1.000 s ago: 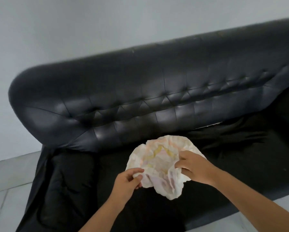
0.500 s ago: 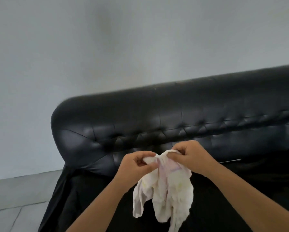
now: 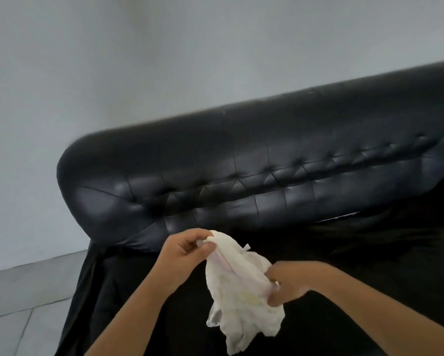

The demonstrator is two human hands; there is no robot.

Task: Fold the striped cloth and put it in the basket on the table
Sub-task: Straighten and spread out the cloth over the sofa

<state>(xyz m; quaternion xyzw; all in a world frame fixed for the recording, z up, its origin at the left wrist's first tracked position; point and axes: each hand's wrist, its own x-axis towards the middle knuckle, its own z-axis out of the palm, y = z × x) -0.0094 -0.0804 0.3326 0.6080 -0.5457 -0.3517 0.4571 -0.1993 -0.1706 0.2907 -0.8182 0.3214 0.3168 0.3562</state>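
Note:
The cloth (image 3: 244, 299) is pale cream with faint pink and yellow stripes. It hangs crumpled in the air above the sofa seat. My left hand (image 3: 184, 249) pinches its top corner between thumb and fingers. Lower and to the right, my right hand (image 3: 287, 283) grips the cloth's right edge, its fingers curled into the fabric. The lower part of the cloth dangles loose below both hands. No basket or table shows in this view.
A black tufted leather sofa (image 3: 254, 155) fills the middle, its backrest running left to right and its dark seat (image 3: 370, 265) under my hands. Behind it stands a grey wall (image 3: 164, 60). Grey floor tiles (image 3: 23, 304) lie at the lower left.
The cloth was lifted off the sofa seat. Both hands then held its top together; now my right hand has slid down along the right edge while my left keeps the top corner.

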